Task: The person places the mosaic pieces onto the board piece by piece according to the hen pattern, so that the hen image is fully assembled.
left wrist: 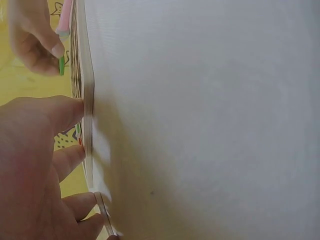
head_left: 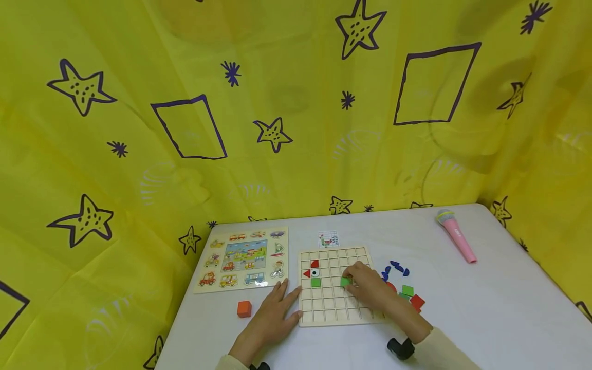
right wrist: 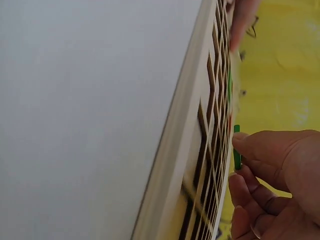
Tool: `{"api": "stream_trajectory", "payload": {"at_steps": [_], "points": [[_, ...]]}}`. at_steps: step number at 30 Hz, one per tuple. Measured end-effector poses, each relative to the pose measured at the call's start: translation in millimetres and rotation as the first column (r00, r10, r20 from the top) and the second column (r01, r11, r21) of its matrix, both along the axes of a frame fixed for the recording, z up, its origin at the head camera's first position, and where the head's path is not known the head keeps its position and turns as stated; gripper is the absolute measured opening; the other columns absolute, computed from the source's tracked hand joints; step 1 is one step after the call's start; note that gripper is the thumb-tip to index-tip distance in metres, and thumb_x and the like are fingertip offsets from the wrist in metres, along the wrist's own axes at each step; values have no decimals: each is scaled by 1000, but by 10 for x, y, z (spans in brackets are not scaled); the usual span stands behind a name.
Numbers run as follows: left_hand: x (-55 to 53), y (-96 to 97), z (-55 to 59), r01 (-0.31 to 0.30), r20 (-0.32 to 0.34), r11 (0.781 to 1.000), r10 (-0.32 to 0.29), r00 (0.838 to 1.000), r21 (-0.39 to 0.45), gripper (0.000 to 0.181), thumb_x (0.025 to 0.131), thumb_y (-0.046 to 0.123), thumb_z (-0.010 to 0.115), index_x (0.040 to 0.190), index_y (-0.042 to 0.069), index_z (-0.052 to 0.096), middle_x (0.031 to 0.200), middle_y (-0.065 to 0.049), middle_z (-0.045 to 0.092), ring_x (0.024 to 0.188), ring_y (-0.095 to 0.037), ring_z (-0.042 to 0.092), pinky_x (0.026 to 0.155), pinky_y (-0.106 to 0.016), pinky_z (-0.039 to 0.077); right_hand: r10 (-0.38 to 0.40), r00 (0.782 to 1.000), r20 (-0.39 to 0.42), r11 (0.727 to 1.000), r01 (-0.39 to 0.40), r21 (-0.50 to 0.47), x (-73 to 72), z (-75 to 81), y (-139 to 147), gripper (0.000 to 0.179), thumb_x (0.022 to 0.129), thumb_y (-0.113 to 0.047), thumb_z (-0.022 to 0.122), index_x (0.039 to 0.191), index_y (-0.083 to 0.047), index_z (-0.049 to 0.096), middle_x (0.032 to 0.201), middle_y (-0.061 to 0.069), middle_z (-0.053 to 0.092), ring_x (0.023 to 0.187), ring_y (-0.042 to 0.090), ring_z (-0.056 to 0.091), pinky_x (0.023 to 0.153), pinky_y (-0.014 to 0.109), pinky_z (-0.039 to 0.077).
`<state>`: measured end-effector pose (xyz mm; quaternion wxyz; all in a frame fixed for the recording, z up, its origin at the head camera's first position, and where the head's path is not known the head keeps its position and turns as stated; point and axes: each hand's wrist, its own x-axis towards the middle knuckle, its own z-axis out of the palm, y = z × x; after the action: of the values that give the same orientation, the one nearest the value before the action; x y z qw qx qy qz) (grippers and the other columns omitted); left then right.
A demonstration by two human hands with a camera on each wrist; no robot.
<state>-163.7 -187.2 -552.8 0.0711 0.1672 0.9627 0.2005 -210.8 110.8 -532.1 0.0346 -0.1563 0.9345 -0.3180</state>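
Observation:
My right hand point(head_left: 365, 283) pinches a green square tile point(right wrist: 237, 147) between thumb and fingers, close over the wooden grid board point(head_left: 324, 314). My left hand point(head_left: 274, 317) lies at the board's left edge, fingers spread, thumb and fingertips touching its side in the left wrist view. In the board's upper left cells sit a red quarter-round piece point(head_left: 315, 264), a red triangle point(head_left: 307, 274), a white tile with a black dot point(head_left: 315, 273) and a green square point(head_left: 316, 282). A small picture card point(head_left: 329, 239) lies behind the board.
Blue pieces point(head_left: 400, 267), green tiles point(head_left: 407, 290) and red tiles point(head_left: 417, 302) lie loose right of the board. A pink microphone point(head_left: 457, 236) lies at the back right. On the left are a vehicle puzzle board point(head_left: 217, 285) and an orange cube point(head_left: 244, 309). A yellow curtain point(head_left: 287, 174) hangs behind the table.

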Motion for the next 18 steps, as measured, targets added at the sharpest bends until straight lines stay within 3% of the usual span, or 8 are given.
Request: {"api": "stream_trajectory", "payload": {"at_steps": [8,13,18], "points": [[-4,0,-6,6,-3,1000,-6,1000,4,63,104,51,59,161,29,46,174,-14,28,160,-41,24,124,-64,31,136,989,-56,991,-135,23,66,3,-413,21,94,-14,80,114,-11,73,104,-3,63,94,13,59,91,39,59],[-9,2,-10,8,2,1000,-8,1000,10,63,103,51,59,161,30,46,174,-14,28,160,-41,24,124,-64,31,206,970,-127,978,-200,61,88,-27,-525,17,92,-12,81,105,-14,71,99,-5,60,87,10,54,80,33,55],[-13,-3,-11,3,1,1000,-3,1000,-2,63,104,51,59,162,30,45,174,-13,28,160,-41,24,124,-64,31,245,948,-202,968,-229,99,95,-40,-600,12,92,-11,81,97,-15,71,95,-5,58,87,11,54,80,35,53]]}}
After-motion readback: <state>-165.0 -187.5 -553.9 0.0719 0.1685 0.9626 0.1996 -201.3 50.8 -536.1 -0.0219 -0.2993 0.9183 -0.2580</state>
